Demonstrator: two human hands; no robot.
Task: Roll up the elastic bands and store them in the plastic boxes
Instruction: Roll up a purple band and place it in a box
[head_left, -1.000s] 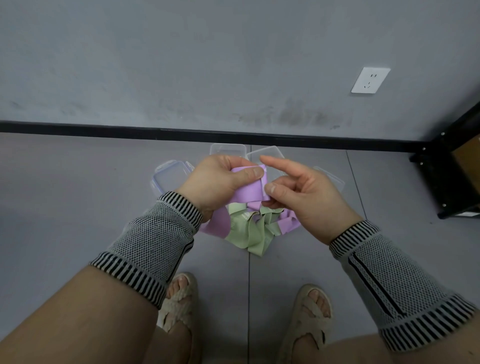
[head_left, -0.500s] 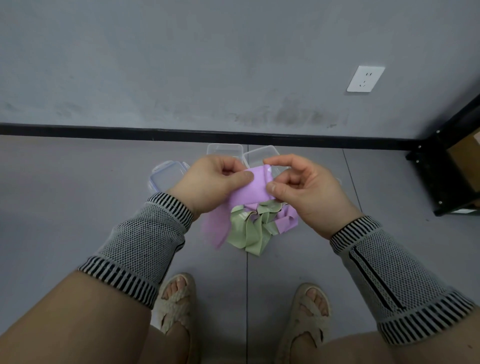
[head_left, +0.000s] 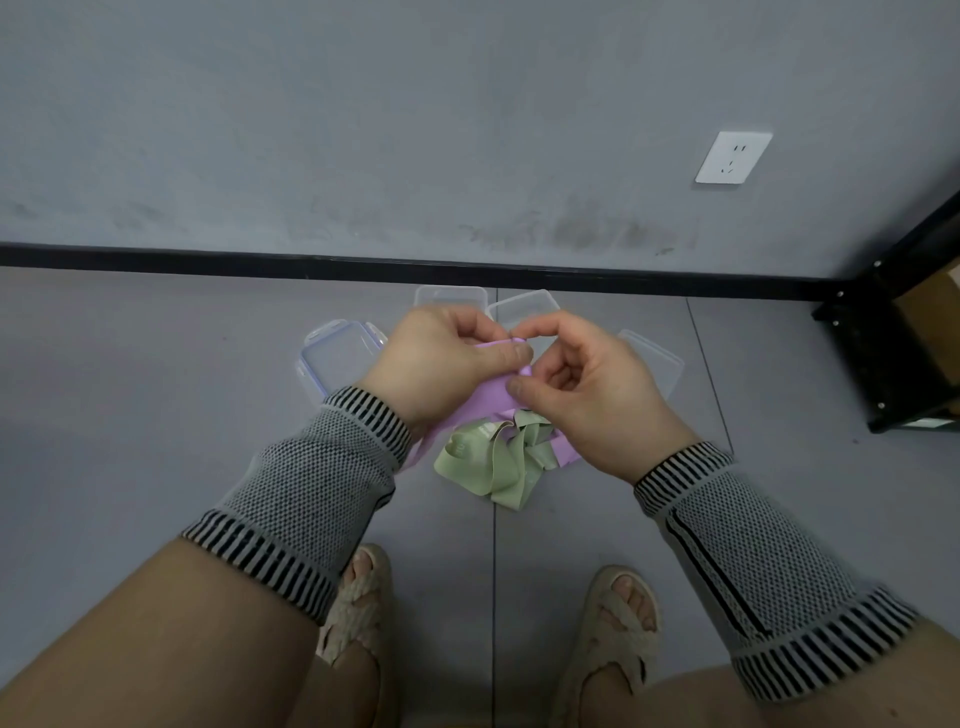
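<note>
A purple elastic band is held in the air between both hands. My left hand grips its top edge with thumb over fingers. My right hand pinches the same end with curled fingers, right beside the left. The rest of the band hangs down toward the floor. Below lies a heap of green elastic bands, with more purple band under it. Clear plastic boxes sit on the floor behind my hands: one at the left, two at the back and one at the right.
A grey wall with a black baseboard runs close behind the boxes. A white socket is on the wall. A black metal shelf frame stands at the right. My sandalled feet are near the bottom.
The purple band's end has been folded over smaller. My right hand's fingers have curled in onto it, and both hands have closed together at its top edge.
</note>
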